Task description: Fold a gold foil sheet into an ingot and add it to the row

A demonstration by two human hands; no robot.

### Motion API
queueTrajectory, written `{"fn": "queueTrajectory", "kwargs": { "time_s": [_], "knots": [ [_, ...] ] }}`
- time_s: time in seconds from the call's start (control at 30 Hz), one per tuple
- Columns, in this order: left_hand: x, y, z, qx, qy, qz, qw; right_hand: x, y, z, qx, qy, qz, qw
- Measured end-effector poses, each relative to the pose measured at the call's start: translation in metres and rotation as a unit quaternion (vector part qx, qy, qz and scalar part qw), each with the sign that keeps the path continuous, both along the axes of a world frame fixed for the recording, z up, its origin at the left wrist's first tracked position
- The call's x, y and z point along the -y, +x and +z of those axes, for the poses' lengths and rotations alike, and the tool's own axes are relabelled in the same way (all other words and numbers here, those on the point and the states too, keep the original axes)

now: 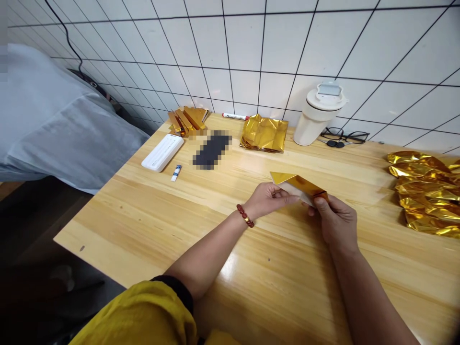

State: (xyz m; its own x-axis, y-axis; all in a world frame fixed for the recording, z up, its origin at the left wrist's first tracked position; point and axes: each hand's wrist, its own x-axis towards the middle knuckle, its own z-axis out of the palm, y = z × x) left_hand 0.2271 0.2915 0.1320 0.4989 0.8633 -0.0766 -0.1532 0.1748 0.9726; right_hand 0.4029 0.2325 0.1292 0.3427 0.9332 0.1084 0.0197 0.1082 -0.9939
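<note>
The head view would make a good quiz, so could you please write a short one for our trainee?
1. True or false: the bracelet is on the left wrist.
2. Multiple choice: what are the glasses right beside? (a) the power bank, (b) the cup, (c) the bracelet.
3. Open: which hand grips the right-hand end of the folded gold paper?

Key: 1. True. 2. b. 3. The right hand.

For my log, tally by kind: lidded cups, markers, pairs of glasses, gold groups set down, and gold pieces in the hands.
Lidded cup: 1
Marker: 1
Glasses: 1 pair
Gold groups: 3 (left bundle, middle stack, right heap)
Gold piece, in left hand and right hand: 1
Total: 7
</note>
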Motion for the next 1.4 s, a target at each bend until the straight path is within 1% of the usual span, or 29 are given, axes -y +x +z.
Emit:
{"fn": "queueTrajectory", "kwargs": {
  "time_s": [0.1, 0.17, 0.3, 0.4, 0.47, 0.57, 0.67, 0.73, 0.87, 0.93, 1.07, 1.13, 1.17, 1.23, 1.33, 1.4],
  "knots": [
    [-0.001, 0.0, -0.002, 0.007, -0.002, 0.025, 1.0, 0.001, -0.003, 0.004, 0.048, -0.009, 0.039, 0.998],
    [-0.002, 0.0, -0.001, 0.008, -0.009, 0.039, 0.999, 0.001, -0.005, 0.006, 0.058, -0.016, 0.058, 0.996],
    [-0.003, -0.001, 0.0, -0.005, -0.022, 0.042, 0.999, 0.001, -0.006, 0.006, 0.048, -0.034, 0.064, 0.996],
    [-0.003, -0.002, 0.003, -0.015, -0.037, 0.061, 0.997, 0.001, -0.005, 0.005, 0.053, -0.048, 0.078, 0.994],
    [-0.002, -0.003, 0.005, -0.024, -0.038, 0.063, 0.997, 0.001, -0.004, 0.004, 0.057, -0.048, 0.086, 0.993],
    [-0.003, -0.005, 0.006, -0.02, -0.038, 0.061, 0.997, 0.001, -0.003, 0.003, 0.05, -0.049, 0.077, 0.995],
    [-0.004, -0.005, 0.006, 0.025, -0.049, 0.071, 0.996, 0.0, -0.003, 0.003, 0.032, -0.06, 0.062, 0.996],
    [-0.004, -0.004, 0.006, 0.061, -0.056, 0.066, 0.994, 0.0, -0.004, 0.005, 0.027, -0.063, 0.064, 0.996],
    [-0.004, -0.004, 0.008, 0.099, -0.051, 0.013, 0.994, 0.0, -0.003, 0.005, 0.014, -0.066, 0.091, 0.994],
    [-0.004, -0.006, 0.009, 0.119, -0.056, 0.003, 0.991, 0.001, -0.002, 0.004, 0.008, -0.073, 0.094, 0.993],
    [-0.005, -0.011, 0.011, 0.181, -0.11, 0.031, 0.977, 0.002, 0.002, -0.002, -0.01, -0.098, 0.075, 0.992],
    [-0.007, -0.012, 0.011, 0.202, -0.136, 0.047, 0.969, 0.003, 0.003, -0.005, -0.003, -0.106, 0.07, 0.992],
    [-0.007, -0.012, 0.011, 0.204, -0.144, 0.054, 0.967, 0.003, 0.004, -0.006, 0.006, -0.106, 0.07, 0.992],
    [-0.008, -0.011, 0.008, 0.179, -0.148, 0.065, 0.97, 0.003, 0.004, -0.006, 0.026, -0.099, 0.075, 0.992],
    [-0.008, -0.007, 0.001, 0.118, -0.125, 0.087, 0.981, 0.002, 0.003, -0.004, 0.027, -0.096, 0.071, 0.993],
    [-0.008, -0.005, -0.003, 0.095, -0.109, 0.105, 0.984, 0.001, 0.001, -0.002, 0.019, -0.091, 0.055, 0.994]
  ]
}}
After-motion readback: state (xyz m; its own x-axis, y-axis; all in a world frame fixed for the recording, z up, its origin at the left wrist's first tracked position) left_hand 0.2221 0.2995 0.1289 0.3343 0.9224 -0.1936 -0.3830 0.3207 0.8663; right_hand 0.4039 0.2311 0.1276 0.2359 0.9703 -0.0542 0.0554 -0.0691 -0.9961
